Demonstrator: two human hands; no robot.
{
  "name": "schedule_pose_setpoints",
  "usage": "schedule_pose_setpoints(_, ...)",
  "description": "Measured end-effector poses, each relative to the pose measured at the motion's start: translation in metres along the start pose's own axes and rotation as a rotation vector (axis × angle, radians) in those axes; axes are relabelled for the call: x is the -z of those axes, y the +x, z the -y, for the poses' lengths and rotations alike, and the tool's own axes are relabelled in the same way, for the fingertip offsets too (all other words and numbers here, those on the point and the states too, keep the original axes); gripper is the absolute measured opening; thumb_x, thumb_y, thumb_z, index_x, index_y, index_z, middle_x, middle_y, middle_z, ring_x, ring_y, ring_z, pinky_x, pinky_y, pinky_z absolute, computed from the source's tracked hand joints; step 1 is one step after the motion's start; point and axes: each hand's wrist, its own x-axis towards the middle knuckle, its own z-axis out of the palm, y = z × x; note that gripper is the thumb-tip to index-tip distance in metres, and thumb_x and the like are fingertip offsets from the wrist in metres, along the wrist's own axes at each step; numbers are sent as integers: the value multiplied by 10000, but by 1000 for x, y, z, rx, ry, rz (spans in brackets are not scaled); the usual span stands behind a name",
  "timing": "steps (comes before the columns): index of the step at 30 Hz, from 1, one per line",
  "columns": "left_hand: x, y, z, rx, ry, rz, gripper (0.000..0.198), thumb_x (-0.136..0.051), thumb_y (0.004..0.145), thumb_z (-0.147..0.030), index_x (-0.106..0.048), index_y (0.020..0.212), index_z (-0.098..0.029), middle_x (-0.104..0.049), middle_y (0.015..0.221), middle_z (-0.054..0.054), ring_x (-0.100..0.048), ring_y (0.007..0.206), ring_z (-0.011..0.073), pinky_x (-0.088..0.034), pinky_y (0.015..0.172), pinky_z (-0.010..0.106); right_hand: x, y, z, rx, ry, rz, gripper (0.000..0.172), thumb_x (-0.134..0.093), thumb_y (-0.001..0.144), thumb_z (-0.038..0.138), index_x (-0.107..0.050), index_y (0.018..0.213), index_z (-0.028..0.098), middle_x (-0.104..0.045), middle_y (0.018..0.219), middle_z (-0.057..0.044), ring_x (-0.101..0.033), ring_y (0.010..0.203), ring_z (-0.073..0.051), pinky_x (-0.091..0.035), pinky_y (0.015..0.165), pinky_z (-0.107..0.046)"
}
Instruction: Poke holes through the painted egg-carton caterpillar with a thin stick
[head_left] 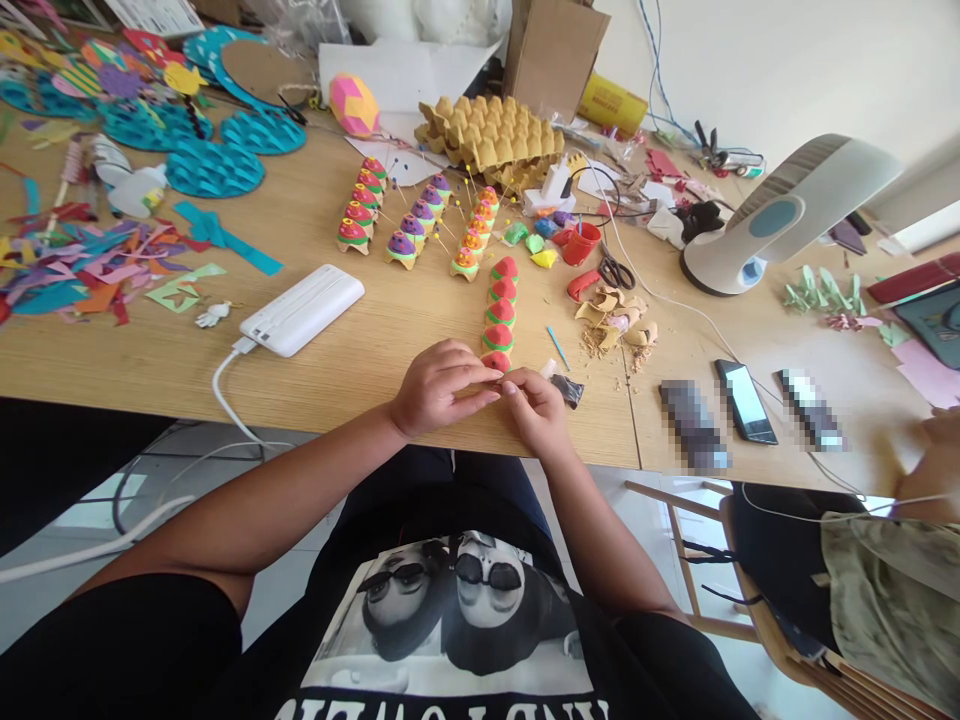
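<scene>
A strip of egg-carton cups [501,312], painted red on top and green below, lies lengthwise before me. A small dark spot shows on its nearest cup. My left hand [442,388] is at that near end, its fingers stretched out and its thumb apart from them. From the other side my right hand [537,408] meets its fingertips, thumb and forefinger pinched together; whatever is between them is too small to make out. Beside the right hand lies a small black packet [568,390]. A thin blue stick [557,347] rests a little farther off.
Painted carton strips with pins [409,238] stand behind. A white power bank [304,308] and paper scraps [82,265] lie left. Rightward are carton scraps [619,318], scissors [616,270], a fan [765,225] and a phone [745,402]. A person's hand [941,440] shows at the right edge.
</scene>
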Motion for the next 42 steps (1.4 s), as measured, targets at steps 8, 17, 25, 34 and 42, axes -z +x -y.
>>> schedule_pose_setpoints(8,0,-2,0,5,7,20,106,-742,894,-254,-739,995,-224,-757,875,34,-656,856,185,-550,816,340,1,0,1,0,-4,17,305,-604,974,477,-674,828,219,-674,804,-30,-614,781,-171,-496,781,-328)
schedule_pose_setpoints(17,1,0,0,-6,-11,1,64,-709,924,-254,-749,972,-238,-754,854,24,-665,843,168,-540,808,325,1,0,0,-9,-17,32,326,-625,951,528,-692,873,220,-720,862,-45,-652,835,-188,-522,820,-345)
schedule_pose_setpoints(25,0,-1,-1,25,11,27,105,-717,900,-246,-751,998,-231,-762,875,35,-662,840,183,-555,810,347,1,0,1,11,-14,30,311,-621,960,507,-679,840,226,-713,841,-40,-650,814,-183,-520,810,-342)
schedule_pose_setpoints(34,1,1,-2,33,-25,30,76,-698,889,-217,-740,951,-223,-757,871,38,-659,839,191,-548,803,358,1,-2,-3,-23,24,-13,309,-615,964,499,-681,843,223,-710,852,-46,-656,829,-192,-520,827,-354)
schedule_pose_setpoints(42,0,0,0,28,-44,35,56,-717,909,-267,-736,938,-223,-754,864,33,-659,844,180,-538,811,345,1,-2,-5,-12,85,-24,241,-633,972,412,-699,844,218,-712,854,-36,-649,822,-177,-501,816,-333)
